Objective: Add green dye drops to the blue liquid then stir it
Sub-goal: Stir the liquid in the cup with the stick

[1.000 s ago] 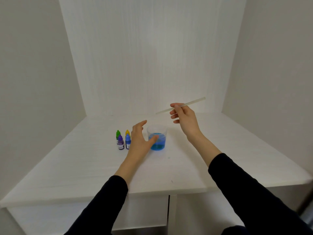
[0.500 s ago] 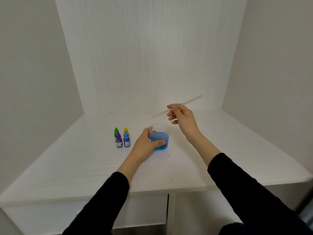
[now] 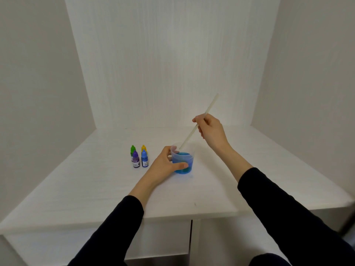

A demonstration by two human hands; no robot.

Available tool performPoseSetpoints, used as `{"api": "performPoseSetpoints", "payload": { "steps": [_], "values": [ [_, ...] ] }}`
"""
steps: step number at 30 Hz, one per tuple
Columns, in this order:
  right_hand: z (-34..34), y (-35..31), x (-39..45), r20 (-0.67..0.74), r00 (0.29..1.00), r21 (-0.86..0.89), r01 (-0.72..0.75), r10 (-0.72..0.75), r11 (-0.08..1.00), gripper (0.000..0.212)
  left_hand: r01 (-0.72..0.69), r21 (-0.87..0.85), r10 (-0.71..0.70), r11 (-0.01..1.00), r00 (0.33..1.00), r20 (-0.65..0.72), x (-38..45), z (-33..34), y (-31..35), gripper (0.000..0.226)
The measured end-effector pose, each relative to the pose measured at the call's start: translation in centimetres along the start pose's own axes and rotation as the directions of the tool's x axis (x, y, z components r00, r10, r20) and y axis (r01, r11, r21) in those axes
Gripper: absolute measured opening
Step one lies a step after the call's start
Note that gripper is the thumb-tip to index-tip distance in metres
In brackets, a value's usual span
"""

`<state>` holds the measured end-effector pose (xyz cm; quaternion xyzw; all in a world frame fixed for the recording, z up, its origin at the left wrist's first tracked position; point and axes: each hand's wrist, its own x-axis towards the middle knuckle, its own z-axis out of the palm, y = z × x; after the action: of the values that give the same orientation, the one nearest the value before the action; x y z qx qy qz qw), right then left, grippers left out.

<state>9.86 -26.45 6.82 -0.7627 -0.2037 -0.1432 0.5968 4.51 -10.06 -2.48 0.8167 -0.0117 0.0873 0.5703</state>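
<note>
A clear plastic cup (image 3: 190, 150) with blue liquid (image 3: 182, 162) stands near the middle of the white table (image 3: 96, 189). My left hand (image 3: 165, 164) grips the cup from its left side, thumb across the front. My right hand (image 3: 211, 131) pinches a long white stirring stick (image 3: 192, 132) above and right of the cup. The stick slants down to the left and its lower tip sits inside the cup's rim, just above the liquid. The green dye bottle (image 3: 132, 150) stands capped at the back left of a group of small bottles, left of the cup.
Purple (image 3: 135, 159), blue (image 3: 144, 158) and yellow (image 3: 143, 148) dye bottles stand with the green one in a tight square. White walls close in the table at the back and both sides. The table's front edge runs below my forearms.
My left hand closed round the cup. My right hand tilted the stick from nearly level to steep and lowered its tip into the cup.
</note>
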Motion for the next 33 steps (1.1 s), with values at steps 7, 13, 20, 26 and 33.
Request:
{"api": "performPoseSetpoints", "payload": {
  "steps": [7, 13, 20, 26, 33],
  "values": [
    [1.0, -0.6, 0.7, 0.289, 0.957, -0.231, 0.073, -0.003, 0.970, 0.021, -0.005, 0.018, 0.004, 1.000, 1.000, 0.031, 0.1, -0.7, 0.0, 0.070],
    [2.4, -0.2, 0.7, 0.410, 0.911, -0.276, 0.079, 0.043, 0.958, 0.019, 0.008, -0.005, -0.008, 1.000, 0.999, 0.032, 0.4, -1.5, -0.4, 0.072],
    [2.1, -0.6, 0.5, 0.403, 0.915, -0.252, 0.088, 0.021, 0.964, 0.023, 0.007, -0.009, -0.007, 1.000, 1.000, 0.019, 0.4, -1.7, -0.5, 0.070],
    [1.5, -0.7, 0.8, 0.430, 0.900, -0.267, 0.054, 0.068, 0.962, 0.025, 0.003, -0.001, -0.003, 1.000, 1.000, 0.014, 0.4, -1.4, -0.7, 0.074],
    [1.8, -0.8, 1.0, 0.450, 0.893, -0.235, 0.105, 0.013, 0.966, 0.024, 0.007, 0.008, -0.008, 1.000, 1.000, 0.020, 0.6, -1.5, -0.9, 0.077]
  ]
}}
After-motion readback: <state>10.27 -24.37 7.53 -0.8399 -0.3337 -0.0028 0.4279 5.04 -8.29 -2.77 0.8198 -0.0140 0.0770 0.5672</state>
